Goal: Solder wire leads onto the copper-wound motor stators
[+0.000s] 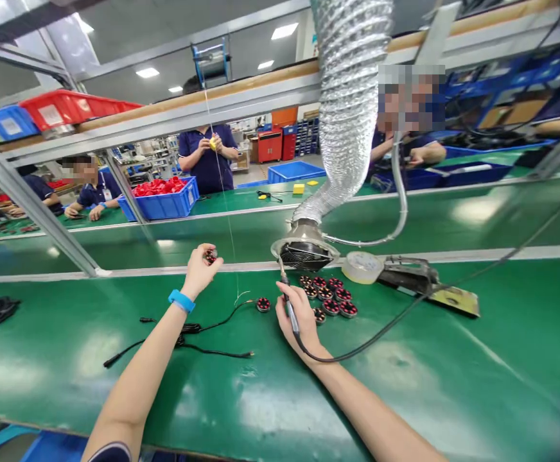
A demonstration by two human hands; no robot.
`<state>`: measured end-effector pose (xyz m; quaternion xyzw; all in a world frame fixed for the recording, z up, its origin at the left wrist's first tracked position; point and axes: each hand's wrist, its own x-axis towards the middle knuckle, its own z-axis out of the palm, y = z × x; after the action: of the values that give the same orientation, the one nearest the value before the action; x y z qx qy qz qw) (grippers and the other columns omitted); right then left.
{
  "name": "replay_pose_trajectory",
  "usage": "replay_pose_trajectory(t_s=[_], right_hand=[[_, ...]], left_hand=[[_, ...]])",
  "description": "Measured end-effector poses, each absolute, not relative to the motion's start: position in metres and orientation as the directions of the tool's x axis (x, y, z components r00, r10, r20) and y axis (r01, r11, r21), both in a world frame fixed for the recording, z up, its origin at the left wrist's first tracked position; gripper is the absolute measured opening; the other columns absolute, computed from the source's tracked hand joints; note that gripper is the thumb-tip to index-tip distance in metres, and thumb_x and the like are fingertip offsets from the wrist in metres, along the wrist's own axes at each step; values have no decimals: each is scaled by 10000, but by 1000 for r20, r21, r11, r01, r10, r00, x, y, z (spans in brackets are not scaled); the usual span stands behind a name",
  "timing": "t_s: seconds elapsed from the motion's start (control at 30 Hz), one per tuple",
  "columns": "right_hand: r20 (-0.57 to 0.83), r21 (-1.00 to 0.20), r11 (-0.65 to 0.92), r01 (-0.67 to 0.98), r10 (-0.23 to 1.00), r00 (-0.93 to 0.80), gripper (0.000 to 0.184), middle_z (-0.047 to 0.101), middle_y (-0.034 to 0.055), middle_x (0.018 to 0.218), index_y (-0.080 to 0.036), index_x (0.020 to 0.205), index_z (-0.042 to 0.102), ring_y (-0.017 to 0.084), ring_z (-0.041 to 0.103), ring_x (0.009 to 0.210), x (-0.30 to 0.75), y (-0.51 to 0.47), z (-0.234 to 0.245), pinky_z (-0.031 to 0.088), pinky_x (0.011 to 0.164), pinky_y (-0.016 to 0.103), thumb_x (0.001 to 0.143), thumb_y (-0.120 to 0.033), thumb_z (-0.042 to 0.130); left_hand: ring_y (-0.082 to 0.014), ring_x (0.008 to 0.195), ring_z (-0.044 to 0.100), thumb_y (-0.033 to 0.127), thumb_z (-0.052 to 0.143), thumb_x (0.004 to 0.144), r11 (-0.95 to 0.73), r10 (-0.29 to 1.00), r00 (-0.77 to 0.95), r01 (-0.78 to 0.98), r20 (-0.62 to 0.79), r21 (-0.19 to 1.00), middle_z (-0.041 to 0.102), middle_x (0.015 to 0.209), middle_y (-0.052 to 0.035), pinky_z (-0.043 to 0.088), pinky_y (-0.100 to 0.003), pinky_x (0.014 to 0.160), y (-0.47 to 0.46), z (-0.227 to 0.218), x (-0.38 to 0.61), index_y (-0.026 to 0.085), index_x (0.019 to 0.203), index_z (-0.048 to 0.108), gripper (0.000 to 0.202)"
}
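Far left of the ribbed silver foil duct (pixel 350 109): smooth blue plastic bin (pixel 173 205), heaped with red pieces (pixel 157 187). Nearer the duct, left hand (pixel 201 272), fingers closed on a small round black-and-red part (pixel 210 256). Below-left of the duct's mouth, glossy green desk (pixel 395 398) carries one black-and-red disc (pixel 263 305) beside a thin black cable (pixel 191 328). Just below it, right hand (pixel 302 316), fingers gripping a slim, pen-shaped soldering iron (pixel 291 312). Below-right, clustered metal-rimmed red-and-black discs (pixel 331 307); farther right, translucent tape ring (pixel 361 268).

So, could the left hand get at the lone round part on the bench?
Probably not freely: the left hand holds another round part, and a thin hanging wire appears between that hand and the lone round part.
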<state>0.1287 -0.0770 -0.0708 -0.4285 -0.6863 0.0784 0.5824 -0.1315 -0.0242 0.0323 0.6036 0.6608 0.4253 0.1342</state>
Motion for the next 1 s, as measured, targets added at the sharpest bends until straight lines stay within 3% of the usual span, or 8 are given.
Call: replay_pose_trajectory(t_s=[0.1,0.23,0.4,0.5,0.57,0.67,0.83,1.0], right_hand=[[747,-616,606,504,653,128,359,611,110,1146,-231,1316,588,207,679,975,132,-74,-66,572,924,376,976,-161,494],[769,-596,607,526,620,155,373,608,106,1135,-237,1320,583,216,665,1014,142,-72,-62,564,955,398,967,-154,499],[727,-620,607,497,683,72,379,601,117,1158,-219,1332,580,220,670,1008,147,-73,-63,581,904,374,970,-163,484],[673,-654,608,449,739,-21,406,594,108,1172,-230,1357,568,194,694,909,144,-74,-67,596,837,336,962,-173,495],[644,-666,611,427,760,-84,438,587,107,1201,-241,1384,549,185,701,870,142,-74,-68,601,826,332,953,-177,514],[631,-650,639,412,755,-176,510,577,112,1263,-263,1432,504,213,708,964,138,-73,-69,600,884,358,933,-170,548],[650,-592,706,390,704,-288,540,555,126,1353,-280,1454,475,254,670,1164,129,-73,-71,581,967,389,939,-123,513],[640,-596,704,386,707,-300,517,552,129,1347,-294,1451,489,236,709,1085,120,-74,-75,599,935,378,964,-120,478]], left_hand=[[-124,716,574,347,693,799,-217,954,2,697,301,684,618,1074,-47,526,-275,708,-44,28,-84,225,1201,610,428],[-223,988,620,299,720,770,-216,968,109,824,228,524,618,1075,-87,507,-335,929,-28,12,-32,183,1151,642,406],[-277,1023,642,323,779,742,-192,981,190,891,48,412,656,1100,-121,504,-352,924,0,-6,-8,162,1166,656,470],[-272,1058,641,400,727,824,-226,974,218,884,66,410,682,1136,-121,491,-345,937,-6,0,-19,170,1195,655,442],[-253,1013,650,432,615,913,-226,973,182,873,142,433,687,1149,-123,491,-340,900,-21,6,-33,168,1172,665,373],[-224,849,652,442,567,931,-167,982,99,850,159,500,721,975,-90,482,-324,778,-50,11,-51,179,949,711,300],[-182,671,623,422,574,898,-19,1000,12,754,16,657,689,712,-39,455,-288,641,-78,-4,-58,189,740,686,304],[-131,532,587,369,622,849,186,980,-36,535,-198,824,628,605,-13,467,-239,515,-76,-17,-52,166,711,637,247]])
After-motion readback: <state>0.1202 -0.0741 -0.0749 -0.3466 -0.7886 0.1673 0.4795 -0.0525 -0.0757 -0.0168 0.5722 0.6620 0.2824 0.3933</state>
